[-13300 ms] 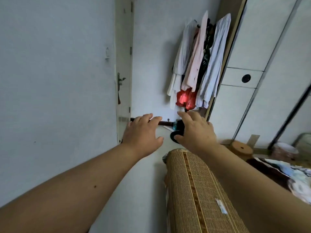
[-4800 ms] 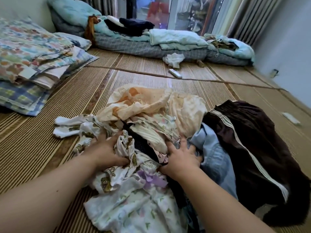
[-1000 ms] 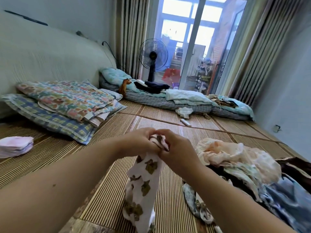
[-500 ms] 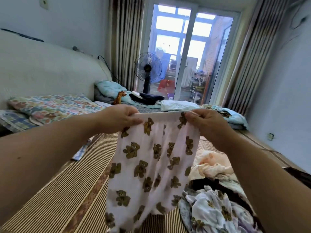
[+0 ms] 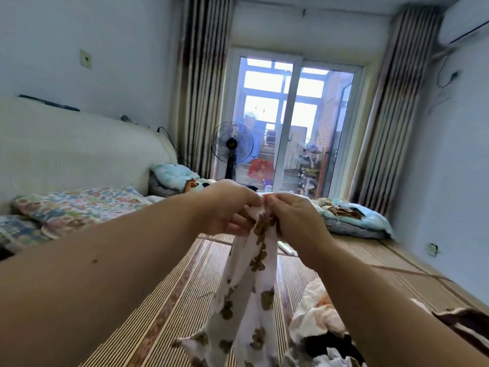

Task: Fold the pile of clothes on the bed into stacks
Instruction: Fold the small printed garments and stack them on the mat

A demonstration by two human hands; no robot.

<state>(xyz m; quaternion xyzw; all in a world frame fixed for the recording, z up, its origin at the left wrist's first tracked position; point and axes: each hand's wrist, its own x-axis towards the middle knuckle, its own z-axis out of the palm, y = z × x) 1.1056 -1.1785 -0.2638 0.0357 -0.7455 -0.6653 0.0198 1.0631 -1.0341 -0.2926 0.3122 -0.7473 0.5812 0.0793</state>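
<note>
Broadly, the bed [image 5: 164, 308] fills the lower half of the frame as a striped woven mat. It is bare across the lower left and centre, with folded quilts [image 5: 74, 207] at the middle left. The pile of clothes [image 5: 315, 319] sits in the lower right corner, partly hidden under the right forearm, a heap of pale, peach and dark cloth.

The bear-print garment [image 5: 251, 284] is off the pile and held in the air at the centre of the frame. It hangs nearly straight down from the grip as a narrow doubled strip, its long axis vertical and its lower end running out past the bottom edge. Whether that end touches the mat cannot be told.

The left hand [image 5: 225, 207] and right hand [image 5: 293, 218] meet just above centre. Each pinches the garment's top edge, and their fingertips [image 5: 255, 200] are touching or nearly so.

This looks like the lengthwise halving of the first piece, with the stacking barely begun. Because the cloth drops directly below the grip and the pile lies to its right, the open mat to the lower left is the likely place to lay it, and the left hand is nearer that space.
</note>
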